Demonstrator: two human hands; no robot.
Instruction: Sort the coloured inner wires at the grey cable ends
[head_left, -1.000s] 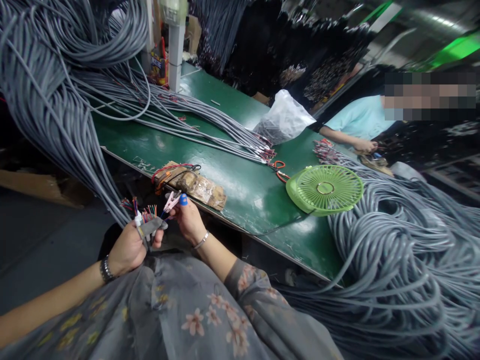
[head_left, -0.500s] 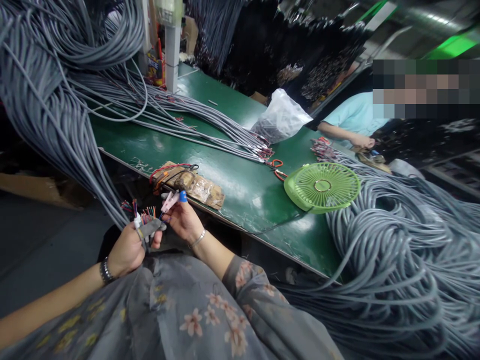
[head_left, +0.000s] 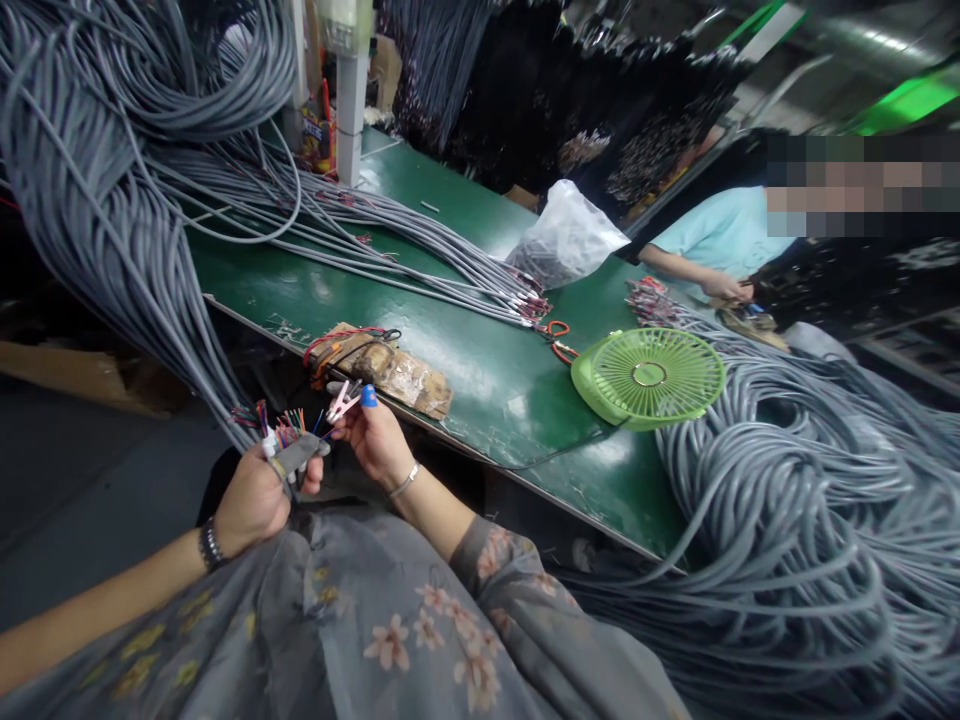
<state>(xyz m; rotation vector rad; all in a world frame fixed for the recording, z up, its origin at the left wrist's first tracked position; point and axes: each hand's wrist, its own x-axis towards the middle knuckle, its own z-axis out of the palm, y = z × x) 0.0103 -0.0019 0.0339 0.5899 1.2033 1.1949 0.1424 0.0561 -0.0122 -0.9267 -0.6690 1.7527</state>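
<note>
My left hand [head_left: 259, 492] is closed around the ends of several grey cables. From its grip, thin coloured wires [head_left: 289, 428] fan out beside white sleeve ends. Grey wrapping covers the left thumb. Just right of those wires, my right hand [head_left: 379, 440] pinches a small pink clip-like tool [head_left: 343, 402] between thumb and fingers. Blue tape [head_left: 368, 396] is wound round the right thumb tip. A dark blue wire stands near the tool; whether the tool touches it I cannot tell.
A taped wooden block [head_left: 397, 375] lies at the edge of the green table [head_left: 480, 400]. Beyond are a green fan [head_left: 649, 375], a plastic bag [head_left: 566, 235] and grey cable bundles [head_left: 420, 255]. Coiled cables [head_left: 795, 520] fill the right. A co-worker's hand [head_left: 724, 287] shows across the table.
My right hand has shifted slightly right, and the pink tool has turned, so its two arms show apart. The left hand keeps its hold on the cables. The view has moved a little.
</note>
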